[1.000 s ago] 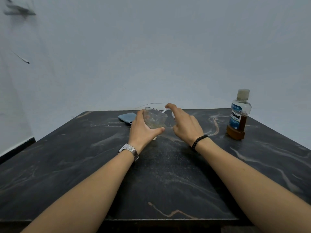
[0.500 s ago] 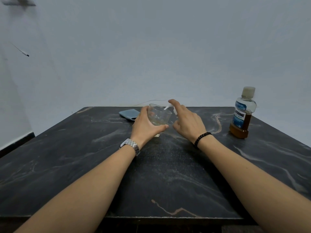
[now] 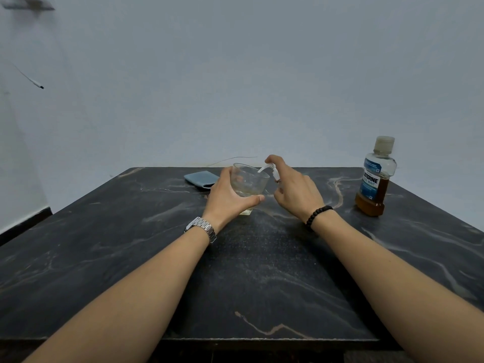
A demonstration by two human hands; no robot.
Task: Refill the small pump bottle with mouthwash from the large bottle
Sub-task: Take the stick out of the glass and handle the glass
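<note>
My left hand (image 3: 227,197) is wrapped around a clear glass (image 3: 250,179) that stands on the dark marbled table (image 3: 262,271), with a little pale liquid at its bottom. My right hand (image 3: 298,192) holds the small pump bottle (image 3: 273,174) right beside the glass. Its index finger rests on the pump head, and the white nozzle points over the glass rim. My fingers hide most of the small bottle. The large mouthwash bottle (image 3: 374,179), capped and holding amber liquid low down, stands apart at the right.
A blue-grey phone-like case (image 3: 200,179) lies behind the glass near the table's far edge. A thin wire runs along the pale wall behind it. The table's front edge lies close under my forearms.
Both hands stay at the glass. My right index finger sits slightly higher, and the white nozzle shows more clearly over the rim. The view has shifted a little.
</note>
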